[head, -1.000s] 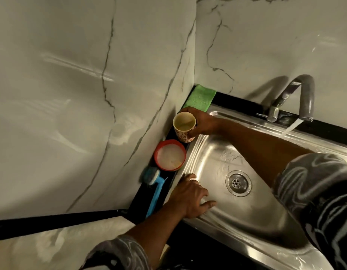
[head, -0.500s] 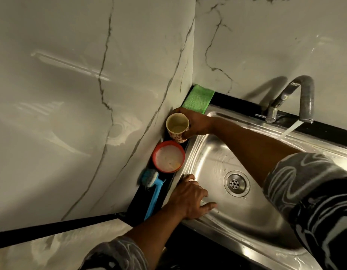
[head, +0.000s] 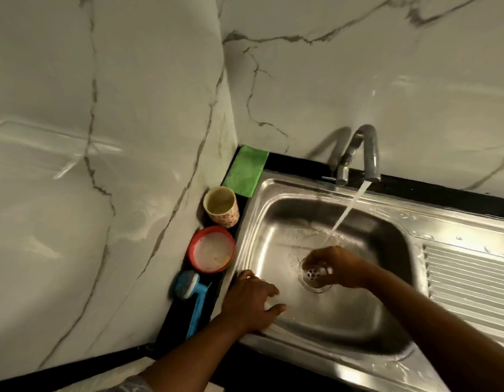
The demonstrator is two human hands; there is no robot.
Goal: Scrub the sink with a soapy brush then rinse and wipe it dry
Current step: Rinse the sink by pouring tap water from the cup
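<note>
From the head camera I see the left hand (head: pixel 251 304) lying with fingers spread on the front-left rim of the sink (head: pixel 273 216), holding nothing. The blue brush (head: pixel 193 301) rests untouched on the black ledge (head: pixel 174 329) just beside it. The right hand (head: pixel 340 267) is down in the basin over the drain (head: pixel 316 277), its fingers bent toward it, and I cannot tell whether they grip anything; water (head: pixel 348 209) from the tap (head: pixel 368 154) lands just behind that hand.
</note>
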